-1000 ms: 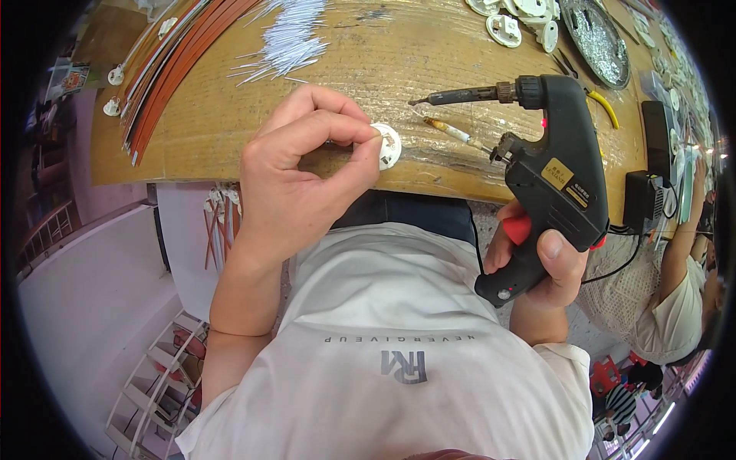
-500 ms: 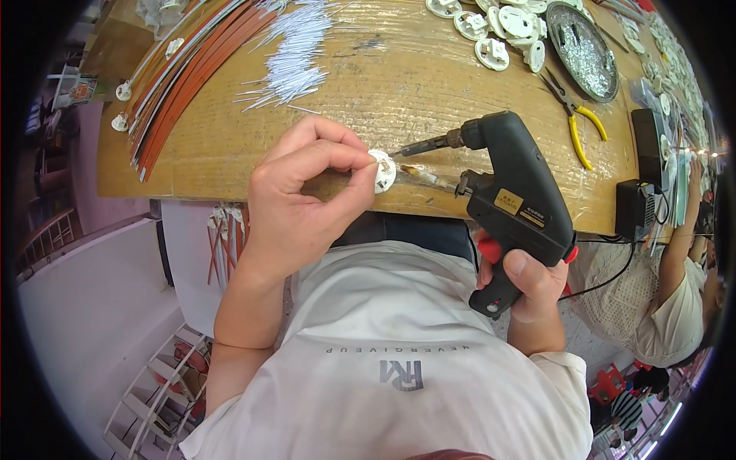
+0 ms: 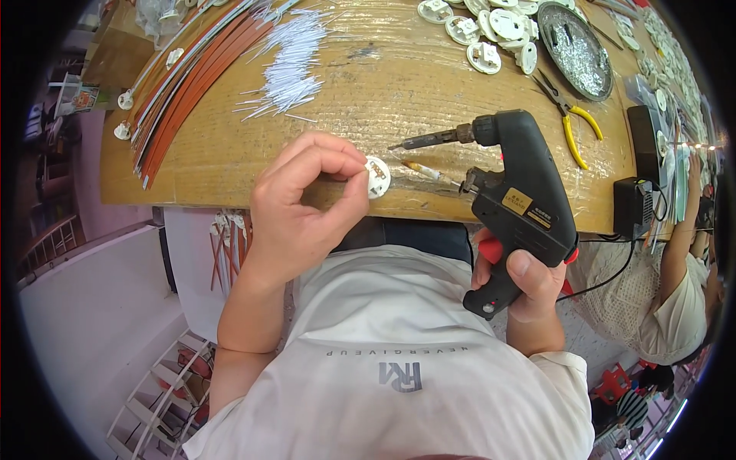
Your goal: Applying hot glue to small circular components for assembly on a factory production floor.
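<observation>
Between the thumb and fingers of my left hand point(image 3: 310, 203) is a small round white plastic disc point(image 3: 378, 177) with metal contacts, held above the near table edge. My right hand point(image 3: 529, 284) is wrapped round the grip of a black soldering gun point(image 3: 529, 195) with a red trigger. Its thin tip point(image 3: 395, 146) points left and sits just above and to the right of the disc, apart from it. Below the tip, a narrow tube with a brownish end point(image 3: 429, 172) juts from the gun's front toward the disc.
White wires point(image 3: 294, 69) and orange-red strips point(image 3: 195, 84) lie at the far left. Several white discs point(image 3: 484, 57), a dark round dish point(image 3: 576, 50) and yellow-handled pliers point(image 3: 571, 123) are at the far right. A black adapter box point(image 3: 633, 207) stands by the right edge; another person point(image 3: 652, 299) sits beyond.
The soldering gun's tip has drawn back from the disc. My left hand has shifted slightly left, and the disc is turned to show more of its face.
</observation>
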Available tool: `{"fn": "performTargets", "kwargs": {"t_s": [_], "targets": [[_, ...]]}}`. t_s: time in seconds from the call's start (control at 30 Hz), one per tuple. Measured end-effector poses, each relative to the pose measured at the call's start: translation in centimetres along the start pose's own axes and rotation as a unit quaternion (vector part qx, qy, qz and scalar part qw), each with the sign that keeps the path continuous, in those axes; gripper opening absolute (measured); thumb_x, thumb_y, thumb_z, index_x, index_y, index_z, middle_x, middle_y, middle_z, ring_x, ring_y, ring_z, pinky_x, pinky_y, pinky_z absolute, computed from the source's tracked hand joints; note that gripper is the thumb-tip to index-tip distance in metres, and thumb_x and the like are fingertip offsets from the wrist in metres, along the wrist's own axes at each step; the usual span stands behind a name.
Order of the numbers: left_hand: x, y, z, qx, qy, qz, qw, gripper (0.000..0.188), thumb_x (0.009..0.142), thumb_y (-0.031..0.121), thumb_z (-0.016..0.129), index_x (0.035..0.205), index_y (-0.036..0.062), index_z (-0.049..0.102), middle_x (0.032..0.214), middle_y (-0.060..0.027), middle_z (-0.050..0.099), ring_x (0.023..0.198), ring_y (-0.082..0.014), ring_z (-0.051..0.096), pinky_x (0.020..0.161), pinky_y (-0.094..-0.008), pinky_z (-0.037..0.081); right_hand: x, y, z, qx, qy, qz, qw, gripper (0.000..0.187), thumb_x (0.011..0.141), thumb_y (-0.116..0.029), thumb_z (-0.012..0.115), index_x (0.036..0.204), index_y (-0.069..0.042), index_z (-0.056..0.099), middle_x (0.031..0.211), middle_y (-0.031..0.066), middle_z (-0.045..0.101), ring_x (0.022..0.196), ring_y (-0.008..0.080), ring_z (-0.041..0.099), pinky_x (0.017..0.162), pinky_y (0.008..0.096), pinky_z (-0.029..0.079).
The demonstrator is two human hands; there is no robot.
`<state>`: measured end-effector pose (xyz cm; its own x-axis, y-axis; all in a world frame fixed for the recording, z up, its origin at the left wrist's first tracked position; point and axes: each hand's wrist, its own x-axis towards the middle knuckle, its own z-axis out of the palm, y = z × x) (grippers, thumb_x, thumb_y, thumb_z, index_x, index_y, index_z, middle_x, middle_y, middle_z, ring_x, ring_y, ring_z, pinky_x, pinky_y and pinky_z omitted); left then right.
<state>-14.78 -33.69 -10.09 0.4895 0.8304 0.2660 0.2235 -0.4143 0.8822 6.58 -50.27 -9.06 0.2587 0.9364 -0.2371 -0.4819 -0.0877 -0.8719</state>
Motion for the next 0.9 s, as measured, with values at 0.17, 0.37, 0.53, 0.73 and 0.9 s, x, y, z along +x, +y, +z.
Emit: {"fn": "performTargets", "kwargs": {"t_s": [0.17,0.37,0.53,0.73,0.9], "targets": [[-0.3,0.0,-0.5,-0.014,-0.008,0.010,1.000,0.011,0.079,-0.006,0.073,0.084,0.0012,0.067,0.092,-0.0087,0.071,0.083,-0.0188,0.066,0.076,-0.0291,0.050,0.1,-0.4,0.2,0.023,-0.003,-0.002,1.000,0.056,0.088,-0.016,0.070,0.136,0.004,0.049,0.107,0.0204,0.068,0.074,0.0187,0.067,0.061,0.0311,0.057],[1.1,0.4,-1.2,0.040,-0.051,0.069,0.996,0.010,0.082,-0.006,0.071,0.088,-0.0002,0.067,0.092,-0.0099,0.070,0.084,-0.0210,0.066,0.075,-0.0301,0.051,1.2,-0.5,1.7,-0.039,0.087,-0.068,0.993,0.056,0.079,-0.029,0.070,0.112,0.014,0.055,0.091,0.0226,0.066,0.054,0.0237,0.063,0.046,0.0351,0.055],[2.2,0.5,-1.2,0.067,-0.093,0.099,0.988,0.006,0.085,0.002,0.070,0.088,0.0026,0.065,0.082,-0.0096,0.066,0.077,-0.0284,0.062,0.076,-0.0377,0.047,3.0,-0.8,1.4,-0.042,0.084,-0.112,0.989,0.050,0.082,-0.029,0.066,0.108,0.014,0.057,0.092,0.0210,0.064,0.052,0.0230,0.062,0.045,0.0353,0.055],[2.3,0.2,-0.5,0.078,-0.075,0.098,0.989,0.008,0.084,0.001,0.071,0.091,0.0029,0.069,0.084,-0.0094,0.069,0.079,-0.0271,0.064,0.075,-0.0369,0.046,5.1,-0.4,1.1,-0.047,0.054,-0.114,0.991,0.051,0.085,-0.027,0.063,0.113,0.014,0.055,0.098,0.0222,0.063,0.054,0.0220,0.062,0.044,0.0347,0.055],[2.8,-0.5,-0.8,0.062,-0.074,0.143,0.985,0.011,0.083,0.000,0.074,0.094,0.0019,0.071,0.084,-0.0081,0.070,0.078,-0.0261,0.065,0.075,-0.0358,0.047,5.2,-0.2,1.4,-0.043,0.080,-0.124,0.988,0.054,0.085,-0.027,0.062,0.120,0.013,0.052,0.096,0.0211,0.063,0.054,0.0211,0.061,0.044,0.0342,0.055]]}}
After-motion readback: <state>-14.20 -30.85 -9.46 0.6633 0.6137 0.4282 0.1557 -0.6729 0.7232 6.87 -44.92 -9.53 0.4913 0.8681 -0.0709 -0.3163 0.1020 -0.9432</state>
